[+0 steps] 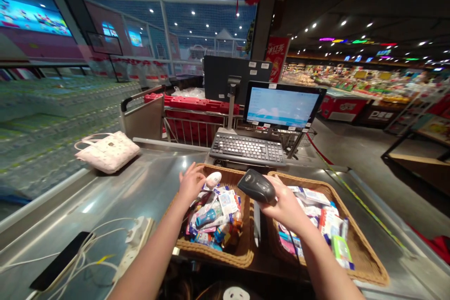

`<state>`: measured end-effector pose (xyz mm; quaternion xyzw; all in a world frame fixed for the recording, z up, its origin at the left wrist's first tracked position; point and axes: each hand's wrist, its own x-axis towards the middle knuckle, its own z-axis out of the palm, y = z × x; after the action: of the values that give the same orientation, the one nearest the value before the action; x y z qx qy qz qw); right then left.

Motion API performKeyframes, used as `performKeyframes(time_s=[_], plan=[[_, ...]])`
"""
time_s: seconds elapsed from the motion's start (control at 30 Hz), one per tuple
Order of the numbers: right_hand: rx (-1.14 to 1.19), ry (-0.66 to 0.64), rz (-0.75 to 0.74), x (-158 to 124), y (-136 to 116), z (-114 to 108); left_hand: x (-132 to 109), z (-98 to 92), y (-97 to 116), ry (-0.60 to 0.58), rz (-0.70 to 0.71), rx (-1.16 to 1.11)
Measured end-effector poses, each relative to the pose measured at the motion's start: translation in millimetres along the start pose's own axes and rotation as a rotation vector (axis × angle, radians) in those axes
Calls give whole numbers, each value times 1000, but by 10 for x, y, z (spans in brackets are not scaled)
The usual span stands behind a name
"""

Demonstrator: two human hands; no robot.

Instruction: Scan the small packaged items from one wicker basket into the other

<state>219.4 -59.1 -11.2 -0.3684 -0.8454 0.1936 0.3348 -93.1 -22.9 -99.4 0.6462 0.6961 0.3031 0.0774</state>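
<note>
My right hand [284, 199] grips a black handheld barcode scanner [258, 186], its head pointing left above the gap between two wicker baskets. At the far left corner of the left basket [232, 258], my left hand [192, 183] holds a small white egg-shaped item [213, 179] by its edge, with a printed label facing up. Mixed small packages [214, 218] fill that basket below my left hand. Under my right forearm, the right basket [369, 269] holds more small packets [328, 220], partly hidden by the arm.
A keyboard [248, 148] and a lit monitor [284, 106] stand behind the baskets. On the metal counter [154, 173] at left are a pale handbag [108, 151], a black phone [61, 260] and a power strip [135, 246] with white cables. A shopping cart [197, 126] stands beyond.
</note>
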Motion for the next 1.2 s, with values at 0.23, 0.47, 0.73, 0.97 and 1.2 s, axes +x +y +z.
performKeyframes(time_s=[0.23,0.47,0.73,0.97,1.2], plan=[[-19,-30,4,47,-13,85,-182,57,-223,-79,-36,194],[5,-61,47,68,-19,146,-310,241,-510,-149,92,317],[5,9,39,-38,11,64,-269,157,-312,-56,114,392],[-113,199,214,-391,208,-275,-119,207,29,9,161,276],[-284,406,370,-931,590,-811,142,507,856,-51,361,128]])
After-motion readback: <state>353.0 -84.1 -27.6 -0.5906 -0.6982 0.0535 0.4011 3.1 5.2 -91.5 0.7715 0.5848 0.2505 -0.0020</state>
